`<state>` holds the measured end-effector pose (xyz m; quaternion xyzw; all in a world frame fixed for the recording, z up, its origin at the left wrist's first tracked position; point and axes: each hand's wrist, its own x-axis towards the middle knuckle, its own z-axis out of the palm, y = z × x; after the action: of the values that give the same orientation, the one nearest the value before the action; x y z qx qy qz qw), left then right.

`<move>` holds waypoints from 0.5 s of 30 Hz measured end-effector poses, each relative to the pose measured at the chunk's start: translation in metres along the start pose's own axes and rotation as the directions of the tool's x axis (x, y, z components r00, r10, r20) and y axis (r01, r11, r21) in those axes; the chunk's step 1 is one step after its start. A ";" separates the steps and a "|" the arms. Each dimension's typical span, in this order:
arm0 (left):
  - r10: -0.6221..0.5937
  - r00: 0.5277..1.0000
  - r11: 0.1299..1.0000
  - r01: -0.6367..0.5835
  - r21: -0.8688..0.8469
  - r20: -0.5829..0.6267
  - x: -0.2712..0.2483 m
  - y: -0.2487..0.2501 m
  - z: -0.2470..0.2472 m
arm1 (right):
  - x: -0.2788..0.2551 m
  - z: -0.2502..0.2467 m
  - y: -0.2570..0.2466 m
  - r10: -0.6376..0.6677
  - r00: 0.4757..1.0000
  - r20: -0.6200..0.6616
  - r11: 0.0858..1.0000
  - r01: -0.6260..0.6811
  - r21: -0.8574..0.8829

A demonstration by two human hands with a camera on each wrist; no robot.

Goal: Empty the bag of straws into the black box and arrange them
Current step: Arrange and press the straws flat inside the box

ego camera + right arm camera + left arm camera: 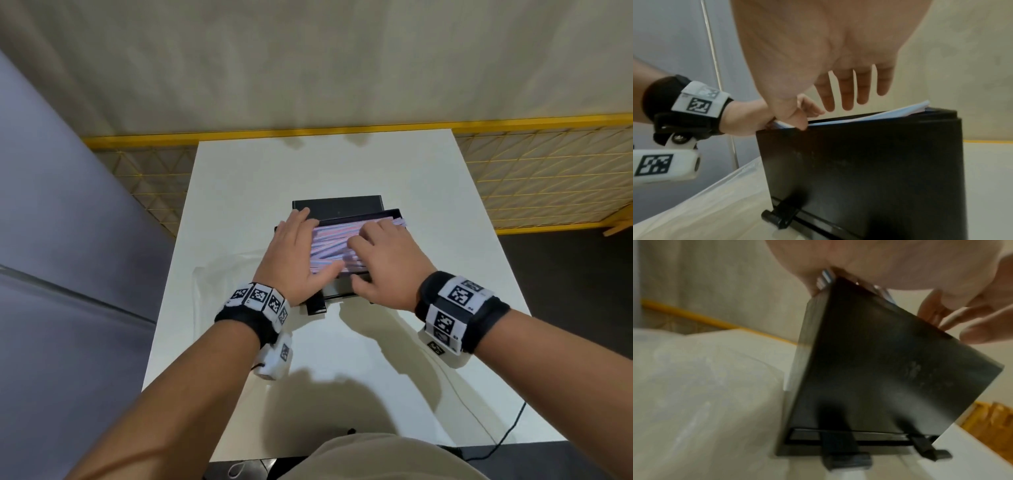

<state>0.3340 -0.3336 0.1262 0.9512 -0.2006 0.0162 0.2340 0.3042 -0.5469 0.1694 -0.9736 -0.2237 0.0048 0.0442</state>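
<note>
A black box (337, 289) leans tilted on a small black stand (315, 305) in the middle of the white table. It holds several pink, blue and white straws (332, 245) lying crosswise. My left hand (294, 253) lies flat against the straws' left ends and the box's left side, thumb at the near rim. My right hand (383, 260) rests on top of the straws at the right. The right wrist view shows its fingers (846, 91) straight above the box (869, 162) and its thumb touching the straws (900, 112) at the near rim. Some straw ends stick out past the right rim.
The clear plastic bag (226, 274) lies flat on the table left of the box. A black lid (337, 204) lies behind the box. A yellow mesh fence (534, 178) runs behind the table (359, 359). A cable (507, 435) trails off the near right corner.
</note>
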 end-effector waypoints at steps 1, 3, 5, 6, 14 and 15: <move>-0.040 0.999 0.998 0.039 -0.045 -0.021 0.001 0.003 0.002 | -0.002 0.002 -0.002 -0.012 1.000 -0.002 1.000 0.012 0.023; -0.143 0.989 0.990 0.143 -0.005 -0.027 0.004 0.009 0.004 | -0.004 0.011 -0.004 -0.029 0.993 0.112 0.996 0.019 0.085; -0.240 0.970 0.971 0.240 -0.011 -0.024 0.005 0.010 0.002 | -0.006 0.021 -0.005 -0.037 0.982 0.183 0.981 0.000 0.196; -0.264 0.964 0.964 0.263 -0.036 -0.032 0.003 0.007 0.000 | -0.007 0.022 -0.004 -0.034 0.987 0.160 0.972 -0.005 0.235; -0.145 0.970 0.955 0.085 0.285 0.195 -0.020 -0.012 -0.007 | -0.006 0.030 0.007 0.009 0.989 0.149 0.971 -0.044 0.236; -0.150 0.969 0.957 0.092 0.276 0.198 -0.019 -0.011 -0.007 | -0.006 0.029 0.006 0.005 0.989 0.145 0.962 -0.044 0.268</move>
<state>0.3215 -0.3141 0.1248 0.9805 -0.1621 -0.0755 0.0820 0.3007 -0.5529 0.1401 -0.9583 -0.2115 0.1055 0.1604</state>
